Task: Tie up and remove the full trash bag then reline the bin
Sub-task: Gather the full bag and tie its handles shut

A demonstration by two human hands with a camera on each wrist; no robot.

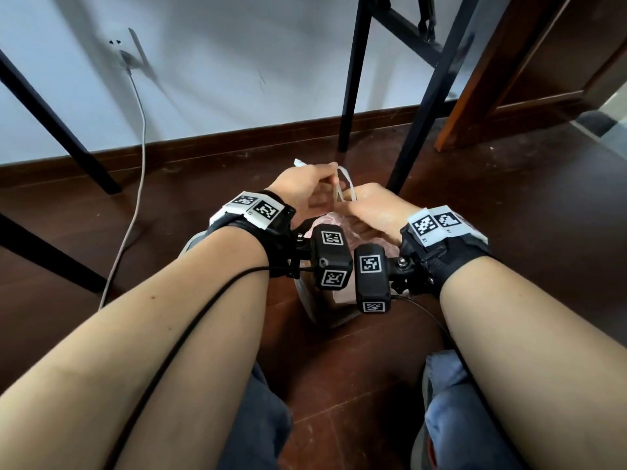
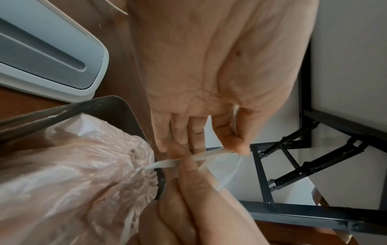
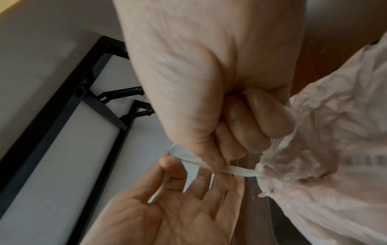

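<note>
A pink trash bag (image 2: pixel 73 174) sits gathered at its neck inside the dark bin (image 2: pixel 117 106), low between my wrists in the head view. Its white drawstring (image 3: pixel 236 171) runs taut from the puckered neck into both hands. My left hand (image 2: pixel 236 147) pinches the string's loop with thumb and forefinger, the other fingers fairly straight. My right hand (image 3: pixel 226 159) is curled into a fist around the string close to the bag (image 3: pixel 335 149). In the head view the left hand (image 1: pixel 305 188) and right hand (image 1: pixel 369 208) meet above the bag (image 1: pixel 330 220), the loop (image 1: pixel 347 184) standing between them.
A white and grey bin lid (image 2: pixel 52 58) lies on the wooden floor beside the bin. Black table legs (image 1: pixel 353 79) stand just beyond the hands, more at the left (image 1: pixel 57 130). A charger cable (image 1: pixel 135 184) hangs from the wall socket. My knees (image 1: pixel 448 385) flank the bin (image 1: pixel 312 307).
</note>
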